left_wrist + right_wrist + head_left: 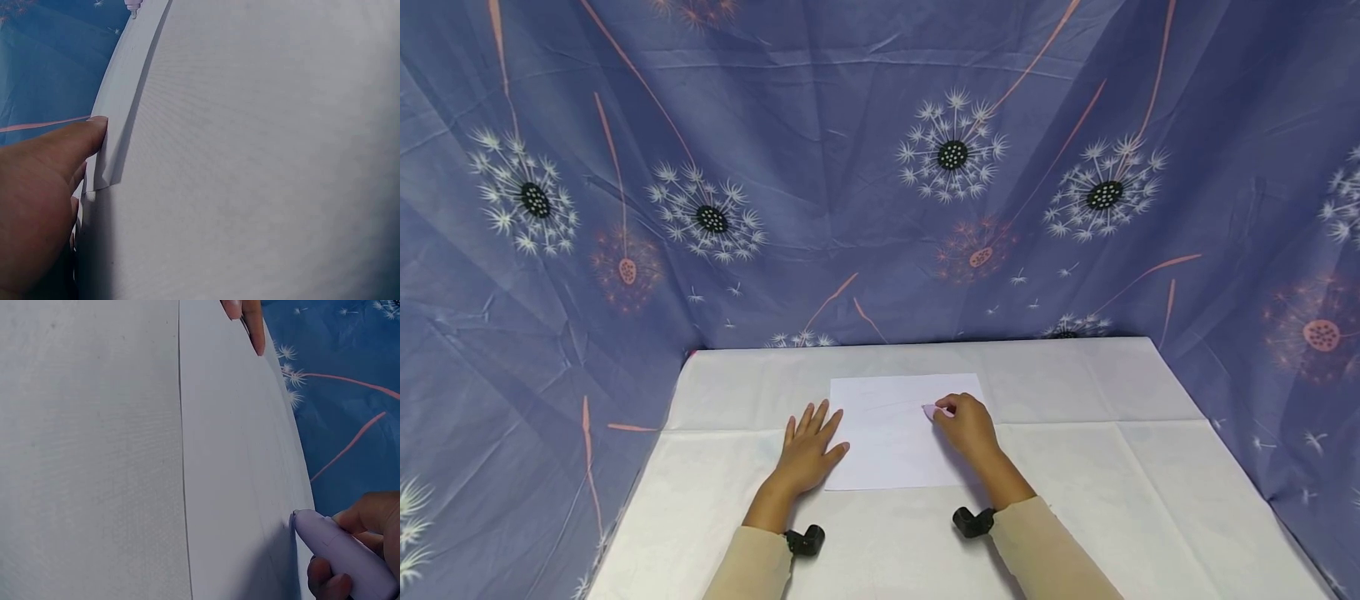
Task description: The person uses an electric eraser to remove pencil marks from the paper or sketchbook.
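Note:
A white sheet of paper point(887, 450) lies flat on the table. My left hand point(806, 454) rests at its left edge with fingers spread and straight; in the left wrist view the thumb point(94, 128) touches the paper. Over the upper right of the sheet, my right hand point(967, 427) grips a thick lavender pen-shaped tool point(344, 553). Its narrow tip points left and is at or close to the paper; contact is hard to tell. Faint lines run across the sheet point(219, 456) in the right wrist view. The tool's exact kind is unclear.
A white cloth with fold creases covers the table point(1075, 467). Behind it and at both sides hangs a blue curtain point(820, 167) with dandelion prints. Black wrist cameras point(806, 541) sit at both cuffs.

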A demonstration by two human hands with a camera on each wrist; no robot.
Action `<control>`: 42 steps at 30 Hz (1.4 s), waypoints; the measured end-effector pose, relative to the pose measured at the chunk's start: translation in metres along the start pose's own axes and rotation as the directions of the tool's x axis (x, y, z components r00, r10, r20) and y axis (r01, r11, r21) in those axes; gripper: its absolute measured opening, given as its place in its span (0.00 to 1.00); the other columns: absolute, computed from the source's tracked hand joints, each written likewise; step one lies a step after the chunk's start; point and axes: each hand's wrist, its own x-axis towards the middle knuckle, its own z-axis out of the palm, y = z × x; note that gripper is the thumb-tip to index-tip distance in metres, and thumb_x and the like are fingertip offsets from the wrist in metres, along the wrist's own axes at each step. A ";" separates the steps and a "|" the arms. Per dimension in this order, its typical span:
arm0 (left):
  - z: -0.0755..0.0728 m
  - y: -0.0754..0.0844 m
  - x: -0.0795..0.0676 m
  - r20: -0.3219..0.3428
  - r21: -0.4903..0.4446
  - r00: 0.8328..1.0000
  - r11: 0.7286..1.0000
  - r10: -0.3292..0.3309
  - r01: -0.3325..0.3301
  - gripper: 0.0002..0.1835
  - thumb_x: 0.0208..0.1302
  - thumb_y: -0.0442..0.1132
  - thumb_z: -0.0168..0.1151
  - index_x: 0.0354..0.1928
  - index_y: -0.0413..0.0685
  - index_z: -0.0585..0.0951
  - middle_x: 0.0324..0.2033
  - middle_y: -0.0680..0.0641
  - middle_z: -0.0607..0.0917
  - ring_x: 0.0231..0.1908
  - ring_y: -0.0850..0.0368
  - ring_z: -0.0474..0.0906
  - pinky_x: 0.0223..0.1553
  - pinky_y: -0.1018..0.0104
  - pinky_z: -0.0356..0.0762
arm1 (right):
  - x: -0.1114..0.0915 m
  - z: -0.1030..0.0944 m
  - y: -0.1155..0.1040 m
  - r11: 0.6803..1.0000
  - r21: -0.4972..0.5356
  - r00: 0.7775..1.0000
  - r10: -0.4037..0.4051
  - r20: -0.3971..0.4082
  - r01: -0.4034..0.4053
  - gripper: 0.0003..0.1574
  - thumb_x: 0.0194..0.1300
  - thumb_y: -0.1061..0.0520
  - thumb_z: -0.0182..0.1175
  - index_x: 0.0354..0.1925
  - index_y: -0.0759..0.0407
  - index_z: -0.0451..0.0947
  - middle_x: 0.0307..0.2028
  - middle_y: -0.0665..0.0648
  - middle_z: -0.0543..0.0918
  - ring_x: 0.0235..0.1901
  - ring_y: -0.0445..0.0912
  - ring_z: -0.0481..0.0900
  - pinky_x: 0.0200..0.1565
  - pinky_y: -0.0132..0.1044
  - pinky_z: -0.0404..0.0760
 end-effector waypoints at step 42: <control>0.000 0.001 0.000 -0.001 -0.001 1.000 1.000 0.006 -0.006 0.34 0.75 0.55 0.54 0.77 0.51 0.63 0.80 0.40 0.52 0.81 0.37 0.39 0.77 0.33 0.30 | 0.003 -0.005 0.003 1.000 -0.003 0.999 0.022 0.029 -0.021 0.15 0.65 0.49 0.67 0.43 0.58 0.89 0.42 0.61 0.86 0.43 0.53 0.84 0.50 0.51 0.81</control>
